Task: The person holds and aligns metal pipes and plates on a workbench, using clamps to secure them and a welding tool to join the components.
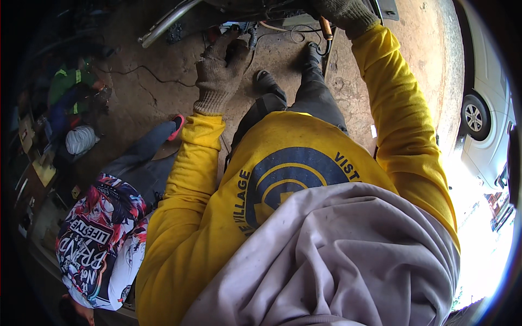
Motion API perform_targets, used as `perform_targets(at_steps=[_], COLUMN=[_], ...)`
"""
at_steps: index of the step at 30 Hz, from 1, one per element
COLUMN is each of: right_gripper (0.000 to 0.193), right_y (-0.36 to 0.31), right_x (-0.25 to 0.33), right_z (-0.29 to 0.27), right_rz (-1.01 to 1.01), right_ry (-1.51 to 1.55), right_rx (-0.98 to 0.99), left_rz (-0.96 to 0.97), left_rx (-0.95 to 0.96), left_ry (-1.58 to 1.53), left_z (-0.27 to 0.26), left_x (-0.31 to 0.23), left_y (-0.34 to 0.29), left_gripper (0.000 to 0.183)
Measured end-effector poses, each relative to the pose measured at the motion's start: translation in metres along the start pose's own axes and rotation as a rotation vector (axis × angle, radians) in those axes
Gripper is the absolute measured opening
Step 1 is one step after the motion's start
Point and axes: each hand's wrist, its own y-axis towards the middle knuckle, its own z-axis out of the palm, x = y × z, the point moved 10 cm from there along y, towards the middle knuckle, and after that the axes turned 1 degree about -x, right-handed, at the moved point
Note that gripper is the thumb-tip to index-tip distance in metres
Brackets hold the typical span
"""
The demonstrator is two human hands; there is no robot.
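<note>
Both my hands wear grey-brown knit work gloves. My left hand (224, 68) is at the upper middle with its fingers curled, beside a dark cable or hose (252, 37); what lies inside the fingers is hidden. At the top edge, my right hand (348, 15) is closed by a dark metal frame (261, 6), its fingers partly cut off. An orange-handled tool (326, 28) with a black cable at its lower end juts out from under the right hand's fingers. A bare metal tube (171, 23) slants down from the frame on the left.
Cables (155, 76) trail over the stained concrete floor (157, 103). A person in a printed shirt (103, 233) is close on my left, one leg stretched toward me. Another person in green (70, 87) is farther left among clutter. A silver car (492, 98) stands at right.
</note>
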Motion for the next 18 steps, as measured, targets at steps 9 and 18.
perform_targets(at_steps=[9, 18], right_gripper=[0.025, 0.026], right_y=[0.001, -0.002], right_x=[-0.004, -0.004], right_z=[0.011, 0.01], right_rz=[-0.006, 0.037], right_ry=[0.273, 0.197], right_rx=[0.106, 0.028], left_rz=[0.019, 0.081], left_rx=[0.003, -0.023], left_ry=[0.002, 0.079], left_z=[0.002, -0.002], left_x=[-0.015, -0.032], left_y=[0.003, 0.006], left_gripper=[0.031, 0.031])
